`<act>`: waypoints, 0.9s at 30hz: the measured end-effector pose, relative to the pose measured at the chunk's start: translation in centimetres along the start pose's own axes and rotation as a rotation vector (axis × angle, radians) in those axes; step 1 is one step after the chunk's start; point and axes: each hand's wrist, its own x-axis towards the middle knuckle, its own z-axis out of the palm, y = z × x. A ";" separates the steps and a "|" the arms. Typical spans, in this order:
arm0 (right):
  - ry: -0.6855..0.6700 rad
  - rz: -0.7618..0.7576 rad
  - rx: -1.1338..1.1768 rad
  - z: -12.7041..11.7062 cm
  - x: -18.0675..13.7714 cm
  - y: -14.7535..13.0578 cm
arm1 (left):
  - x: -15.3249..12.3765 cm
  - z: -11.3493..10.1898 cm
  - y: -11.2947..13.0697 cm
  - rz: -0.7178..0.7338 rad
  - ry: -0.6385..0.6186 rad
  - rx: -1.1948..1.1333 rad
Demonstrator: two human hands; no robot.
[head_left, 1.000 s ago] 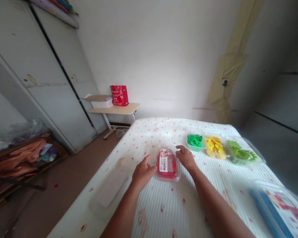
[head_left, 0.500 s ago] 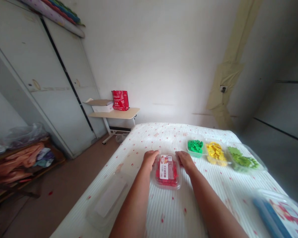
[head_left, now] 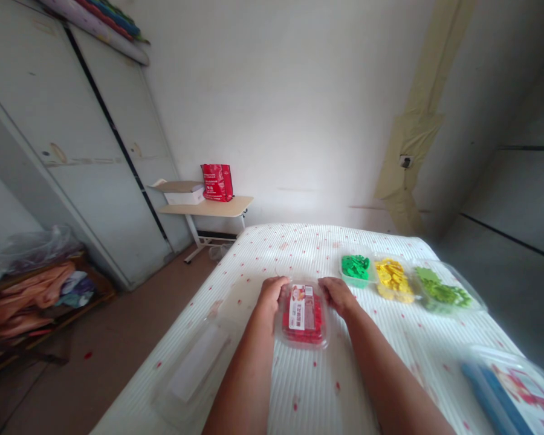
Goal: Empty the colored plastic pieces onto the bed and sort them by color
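A clear plastic box of red pieces [head_left: 303, 317] with a white and red label on its lid lies on the white striped bed cover [head_left: 299, 386]. My left hand [head_left: 271, 294] grips the box's far left corner with curled fingers. My right hand [head_left: 338, 296] holds its far right corner the same way. Both forearms reach in from the bottom edge.
Open boxes of dark green [head_left: 356, 266], yellow [head_left: 393, 278] and light green pieces [head_left: 443, 293] stand in a row to the right. A clear empty box [head_left: 194, 368] lies at left, a blue-filled box [head_left: 512, 386] at bottom right. A small side table [head_left: 208, 209] stands beyond the bed.
My left hand moved from the box's near left side up to its far left corner, and both hands closed on the box. The view tilted slightly.
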 end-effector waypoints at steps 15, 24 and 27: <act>0.016 -0.036 -0.032 0.6 -1.2 -0.5 | -0.6 -0.3 -0.6 0.094 -0.026 0.021; 0.028 0.009 -0.125 0.7 -3.2 -1.5 | -2.9 -1.2 -0.1 0.151 0.023 0.135; 0.056 0.024 -0.141 1.0 -3.6 -1.3 | -3.4 -1.3 -0.1 0.125 0.072 0.165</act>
